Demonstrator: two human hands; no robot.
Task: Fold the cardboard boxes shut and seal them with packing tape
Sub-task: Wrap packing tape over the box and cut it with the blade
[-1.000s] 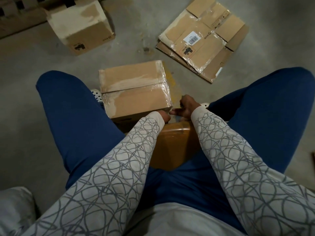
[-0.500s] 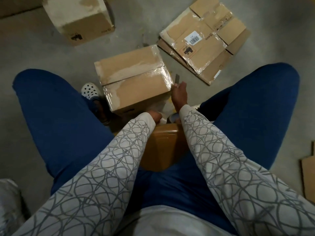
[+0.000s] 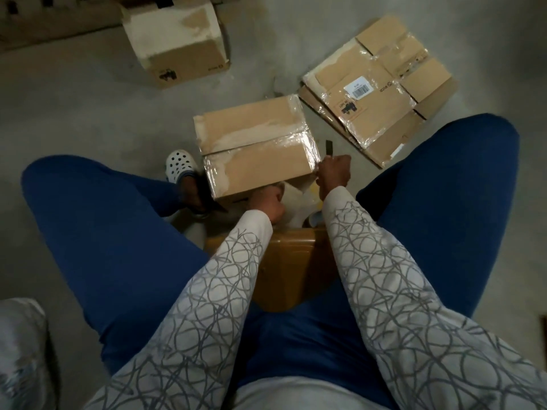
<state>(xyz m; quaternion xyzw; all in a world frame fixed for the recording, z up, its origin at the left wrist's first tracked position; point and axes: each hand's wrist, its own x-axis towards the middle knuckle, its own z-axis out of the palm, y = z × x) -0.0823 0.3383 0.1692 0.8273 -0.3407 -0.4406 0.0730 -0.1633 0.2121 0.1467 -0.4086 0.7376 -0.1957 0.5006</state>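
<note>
A closed cardboard box [image 3: 254,134] stands on the floor between my knees, with clear packing tape across its top seam and down its right end. My right hand [image 3: 334,173] is at the box's near right corner and grips a small dark cutter [image 3: 328,147] that points up. My left hand [image 3: 268,202] is curled at the box's near side, just below its edge, around a pale tape roll [image 3: 294,199] that is mostly hidden between my hands.
I sit on a brown stool [image 3: 290,261] on a grey concrete floor. A second taped box [image 3: 174,39] stands at the far left. Flattened cardboard boxes [image 3: 376,90] lie at the far right. My white perforated shoe [image 3: 180,165] is left of the box.
My right hand rose from the near side of the box to its right corner, and the cutter now shows above the fingers. My view shifted a little.
</note>
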